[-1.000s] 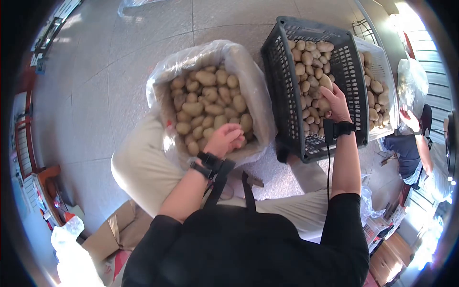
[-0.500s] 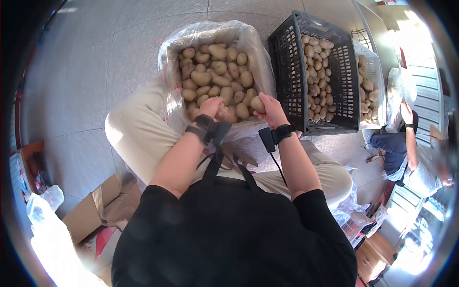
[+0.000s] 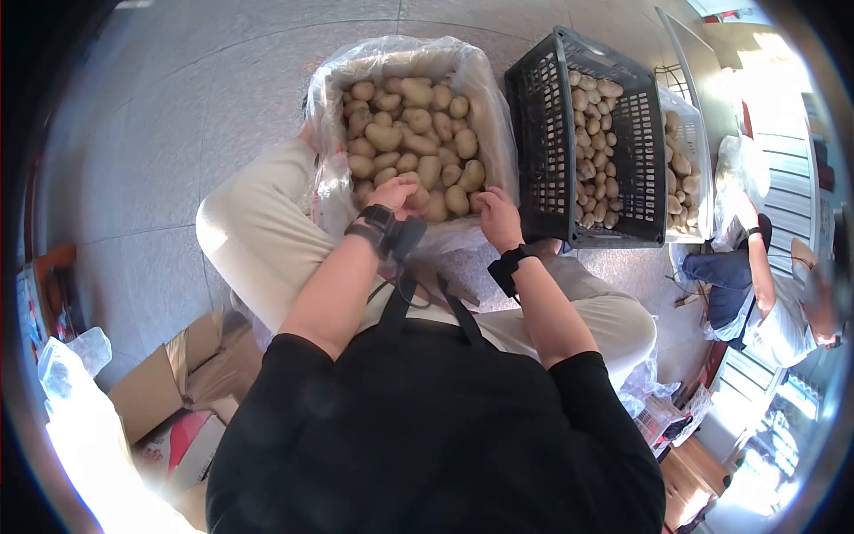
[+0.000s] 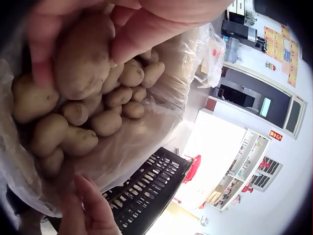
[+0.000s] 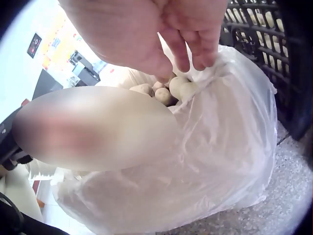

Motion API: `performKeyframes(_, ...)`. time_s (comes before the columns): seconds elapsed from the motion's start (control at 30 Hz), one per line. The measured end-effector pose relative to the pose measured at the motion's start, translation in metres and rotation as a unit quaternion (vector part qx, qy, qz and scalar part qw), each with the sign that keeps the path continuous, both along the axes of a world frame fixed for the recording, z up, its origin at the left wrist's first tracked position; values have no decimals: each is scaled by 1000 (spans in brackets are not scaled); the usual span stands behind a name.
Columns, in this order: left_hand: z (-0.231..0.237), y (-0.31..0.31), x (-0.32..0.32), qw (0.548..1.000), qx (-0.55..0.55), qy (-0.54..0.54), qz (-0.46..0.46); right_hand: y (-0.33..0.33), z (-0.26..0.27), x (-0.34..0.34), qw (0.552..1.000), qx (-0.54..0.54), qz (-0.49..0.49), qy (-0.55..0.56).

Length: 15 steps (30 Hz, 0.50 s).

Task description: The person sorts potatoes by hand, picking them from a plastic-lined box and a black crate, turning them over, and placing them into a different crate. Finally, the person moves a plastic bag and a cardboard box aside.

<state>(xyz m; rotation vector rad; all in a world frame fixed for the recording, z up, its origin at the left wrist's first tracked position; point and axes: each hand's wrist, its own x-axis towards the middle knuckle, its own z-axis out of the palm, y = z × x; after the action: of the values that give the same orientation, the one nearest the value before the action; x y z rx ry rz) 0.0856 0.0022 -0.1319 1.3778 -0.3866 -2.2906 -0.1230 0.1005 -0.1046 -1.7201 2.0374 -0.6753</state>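
Observation:
Potatoes fill a box lined with a clear plastic bag, between the person's knees. Over its near edge, the left hand holds a potato; in the left wrist view this potato sits between the fingers and thumb, above the others. The right hand is at the box's near right corner, close to the bag's rim. Its fingers bend loosely downward by the plastic in the right wrist view, with no potato in them.
A black slatted crate of potatoes stands right of the box, and a white crate with more potatoes lies beyond it. Another person sits at far right. Opened cardboard lies at lower left.
The right hand has moved left from the black crate with a potato to the lined box, and has let the potato go there. The left hand has taken hold of a potato.

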Motion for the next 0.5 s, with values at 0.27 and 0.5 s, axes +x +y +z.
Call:
performKeyframes(0.27,-12,2,-23,996,-4,-46,-74,14,9,5,998,2,0,-60)
performKeyframes(0.5,-5,3,-28,992,-39,-25,-121,19,20,-10,995,-11,-43,-92)
